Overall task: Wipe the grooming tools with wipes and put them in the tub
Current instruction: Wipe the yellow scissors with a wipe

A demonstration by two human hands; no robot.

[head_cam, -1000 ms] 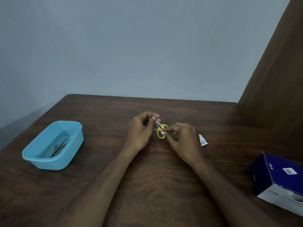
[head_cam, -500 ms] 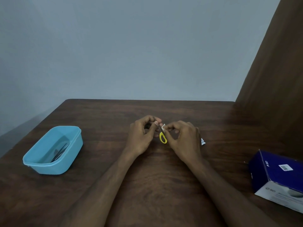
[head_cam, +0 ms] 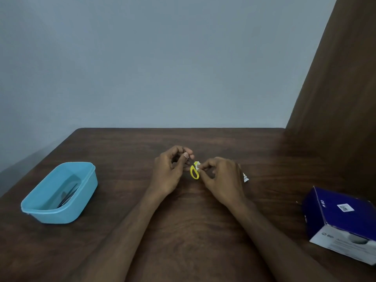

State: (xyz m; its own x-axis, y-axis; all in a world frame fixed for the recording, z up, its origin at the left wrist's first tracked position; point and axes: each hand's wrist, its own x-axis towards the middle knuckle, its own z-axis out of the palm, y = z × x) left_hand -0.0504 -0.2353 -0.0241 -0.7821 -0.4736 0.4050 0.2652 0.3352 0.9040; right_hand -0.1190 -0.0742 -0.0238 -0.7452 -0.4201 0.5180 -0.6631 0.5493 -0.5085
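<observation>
Small scissors with yellow handles (head_cam: 194, 172) hang between my two hands above the middle of the brown table (head_cam: 183, 231). My left hand (head_cam: 169, 174) pinches their metal blade end. My right hand (head_cam: 222, 180) presses a small white wipe (head_cam: 197, 164) against the yellow handle. A light blue tub (head_cam: 61, 192) stands at the left, apart from both hands, with dark metal grooming tools (head_cam: 68, 195) lying inside it.
A torn white wipe packet (head_cam: 245, 177) lies just right of my right hand. A blue and white box (head_cam: 341, 222) sits at the table's right edge. A brown wooden panel (head_cam: 335, 88) rises at the right, a grey wall behind.
The scissors have turned in my hands, so one yellow loop now hangs down. The wipe has moved along the handle. The camera has tilted slightly.
</observation>
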